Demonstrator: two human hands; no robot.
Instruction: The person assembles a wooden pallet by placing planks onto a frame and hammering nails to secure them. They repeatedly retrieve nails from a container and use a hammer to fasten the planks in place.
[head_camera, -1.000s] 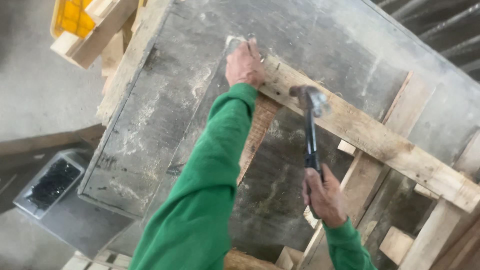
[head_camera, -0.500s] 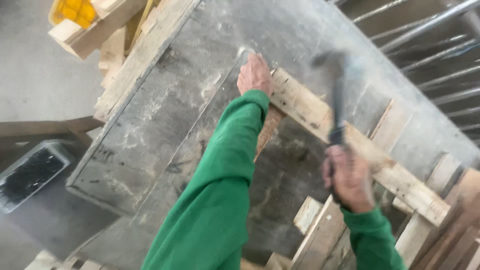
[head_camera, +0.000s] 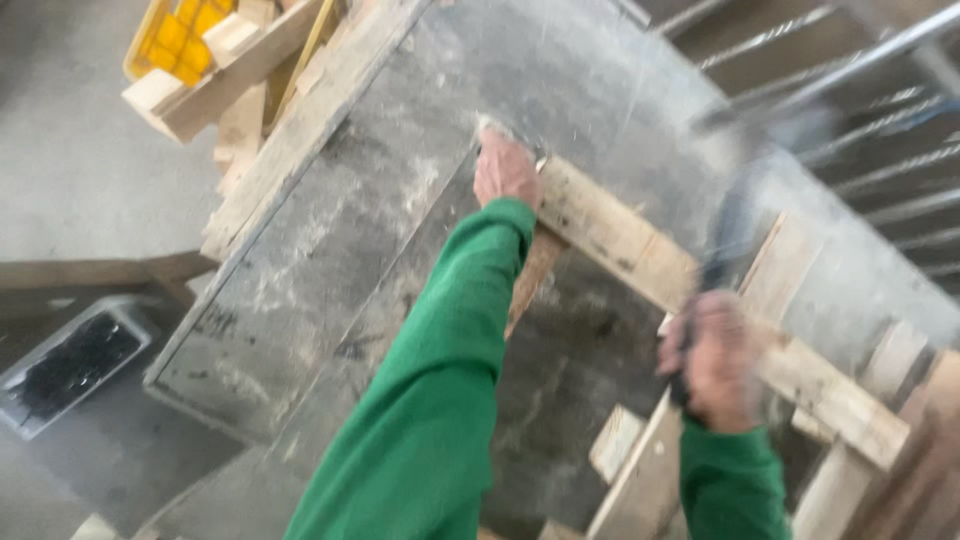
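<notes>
Pressing flat on the plank's (head_camera: 610, 232) ten-o'clock end, the left hand (head_camera: 505, 170) lies open; right hand (head_camera: 712, 360) grips a blurred hammer (head_camera: 735, 215) raised toward one o'clock.

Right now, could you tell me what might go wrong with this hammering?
1. The left hand rests on the plank end, so a stray blow could strike its fingers.
2. The hammer in the right hand is raised and blurred, so aim may be poor.
</notes>
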